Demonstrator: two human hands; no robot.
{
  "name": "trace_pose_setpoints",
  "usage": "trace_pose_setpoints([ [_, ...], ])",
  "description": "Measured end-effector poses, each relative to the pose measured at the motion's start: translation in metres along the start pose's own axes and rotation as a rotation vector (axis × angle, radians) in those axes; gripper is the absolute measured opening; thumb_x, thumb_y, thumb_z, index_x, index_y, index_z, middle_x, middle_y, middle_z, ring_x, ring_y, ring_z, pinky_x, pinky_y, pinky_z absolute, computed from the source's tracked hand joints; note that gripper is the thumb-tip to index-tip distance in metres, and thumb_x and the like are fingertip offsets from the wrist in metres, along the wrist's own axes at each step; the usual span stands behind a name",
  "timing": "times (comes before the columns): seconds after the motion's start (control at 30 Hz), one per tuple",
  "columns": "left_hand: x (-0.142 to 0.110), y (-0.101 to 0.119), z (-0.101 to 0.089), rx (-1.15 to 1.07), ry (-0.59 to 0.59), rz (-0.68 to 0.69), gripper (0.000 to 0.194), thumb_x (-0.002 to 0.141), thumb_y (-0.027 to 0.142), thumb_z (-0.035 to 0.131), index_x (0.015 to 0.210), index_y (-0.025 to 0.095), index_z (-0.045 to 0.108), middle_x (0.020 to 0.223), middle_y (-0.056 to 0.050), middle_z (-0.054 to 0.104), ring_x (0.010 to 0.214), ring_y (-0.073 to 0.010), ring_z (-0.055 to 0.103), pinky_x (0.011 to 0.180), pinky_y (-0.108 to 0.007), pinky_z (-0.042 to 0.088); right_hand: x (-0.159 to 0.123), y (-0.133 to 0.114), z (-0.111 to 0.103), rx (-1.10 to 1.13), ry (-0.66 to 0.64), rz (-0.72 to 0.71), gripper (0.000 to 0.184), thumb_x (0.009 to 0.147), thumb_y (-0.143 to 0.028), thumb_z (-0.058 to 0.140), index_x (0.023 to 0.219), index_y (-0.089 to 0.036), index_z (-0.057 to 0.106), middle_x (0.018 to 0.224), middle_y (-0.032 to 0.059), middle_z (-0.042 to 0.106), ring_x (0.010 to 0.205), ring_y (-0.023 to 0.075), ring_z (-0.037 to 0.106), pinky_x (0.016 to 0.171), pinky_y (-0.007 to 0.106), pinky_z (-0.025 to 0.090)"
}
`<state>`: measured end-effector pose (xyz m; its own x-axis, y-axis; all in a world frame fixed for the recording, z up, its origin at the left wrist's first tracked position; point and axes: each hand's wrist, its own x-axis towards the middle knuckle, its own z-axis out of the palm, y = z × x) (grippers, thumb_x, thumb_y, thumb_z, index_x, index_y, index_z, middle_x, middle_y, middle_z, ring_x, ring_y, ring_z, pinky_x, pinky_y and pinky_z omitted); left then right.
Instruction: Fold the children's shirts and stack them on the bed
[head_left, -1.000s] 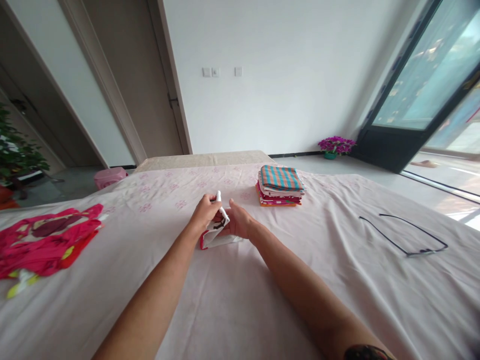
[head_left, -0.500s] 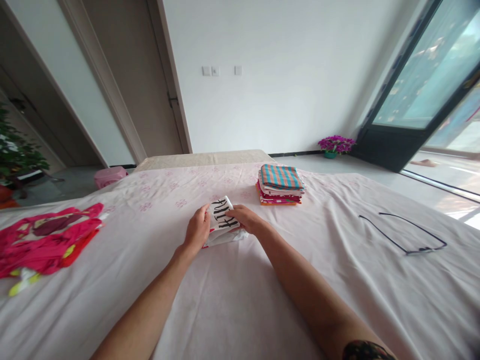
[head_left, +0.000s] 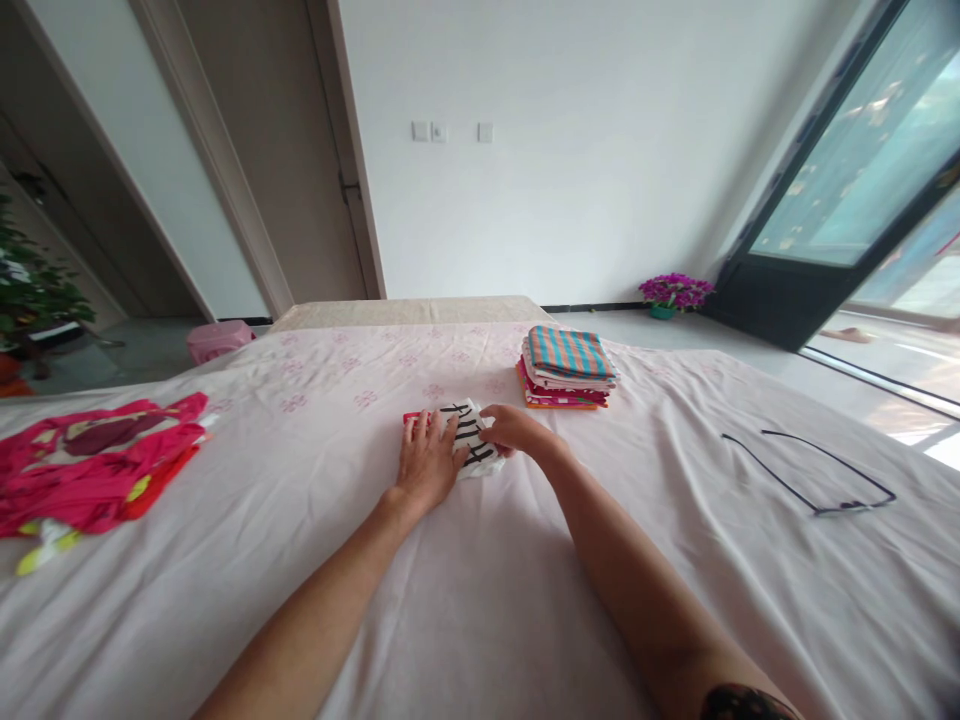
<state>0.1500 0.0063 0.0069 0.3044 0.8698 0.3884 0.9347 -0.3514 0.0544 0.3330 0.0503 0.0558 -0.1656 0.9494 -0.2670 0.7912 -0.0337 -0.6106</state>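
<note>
While the person's left hand lies palm down with its fingers extended and slightly parted, pressing on one small folded white cloth with black lettering and a red end, the right hand is at the cloth's right edge, its fingers bent; whether they pinch the fabric, I cannot tell. In this head view, the cloth sits mid-scene on one pale pink, flower-printed sheet. Just beyond the right hand, to the far right of the cloth, stands one neat stack of folded fabrics, topped by a single blue-and-orange checked piece. Well apart on the right rests one pair of thin dark-framed eyeglasses, and on the left one loose pile of bright pink and red clothing. Farther off are one pink plastic stool at left, one green pot of purple flowers at right, and three white square wall plates.
</note>
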Motion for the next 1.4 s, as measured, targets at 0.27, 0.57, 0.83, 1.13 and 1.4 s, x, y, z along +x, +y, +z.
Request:
trace_pose_setpoints([
  [0.27,-0.002,-0.006,0.006,0.005,0.013,0.037,0.057,0.097,0.049,0.043,0.147,0.020,0.047,0.151,-0.016,0.047,0.143,-0.0345,0.036,0.118,-0.057,0.022,-0.012,-0.012,0.030,-0.481,0.330,-0.095,0.039,0.101,-0.038,0.035,0.134,-0.024,0.048,0.123,0.0135,0.061,0.107,0.0285,0.064,0.084,0.037,0.047],
  [0.57,-0.009,-0.011,-0.001,-0.008,0.044,0.087,0.055,0.095,0.048,0.048,0.145,0.024,0.050,0.153,-0.011,0.046,0.144,-0.0319,0.035,0.118,-0.055,0.025,-0.007,0.002,0.036,-0.512,0.355,-0.112,0.038,0.103,-0.040,0.031,0.136,-0.026,0.045,0.121,0.0108,0.059,0.109,0.0266,0.062,0.086,0.036,0.045],
  [0.83,-0.013,-0.009,-0.018,-0.156,0.091,0.255,0.033,0.093,0.036,0.057,0.122,0.023,0.066,0.128,-0.009,0.064,0.125,-0.0262,0.052,0.109,-0.044,0.039,0.011,0.036,0.009,-0.111,0.225,-0.194,0.039,0.095,-0.030,0.053,0.132,-0.018,0.057,0.106,0.0070,0.072,0.095,0.0175,0.066,0.079,0.023,0.046],
  [1.13,-0.014,-0.004,-0.023,-0.175,0.012,0.230,0.029,0.087,0.026,0.062,0.116,0.025,0.066,0.111,-0.006,0.067,0.104,-0.0234,0.060,0.095,-0.036,0.045,-0.012,0.035,-0.031,0.001,-0.282,-0.151,0.035,0.070,-0.013,0.067,0.105,-0.015,0.071,0.067,-0.0005,0.068,0.057,0.0109,0.061,0.053,0.018,0.046],
  [1.4,-0.011,0.002,-0.028,-0.081,-0.036,0.094,0.029,0.084,0.013,0.060,0.110,0.025,0.064,0.108,-0.005,0.069,0.099,-0.0229,0.064,0.082,-0.032,0.048,-0.027,0.015,-0.031,-0.038,-0.336,-0.052,0.027,0.070,-0.015,0.067,0.097,-0.015,0.067,0.066,0.0003,0.070,0.059,0.0133,0.065,0.056,0.022,0.050],
])
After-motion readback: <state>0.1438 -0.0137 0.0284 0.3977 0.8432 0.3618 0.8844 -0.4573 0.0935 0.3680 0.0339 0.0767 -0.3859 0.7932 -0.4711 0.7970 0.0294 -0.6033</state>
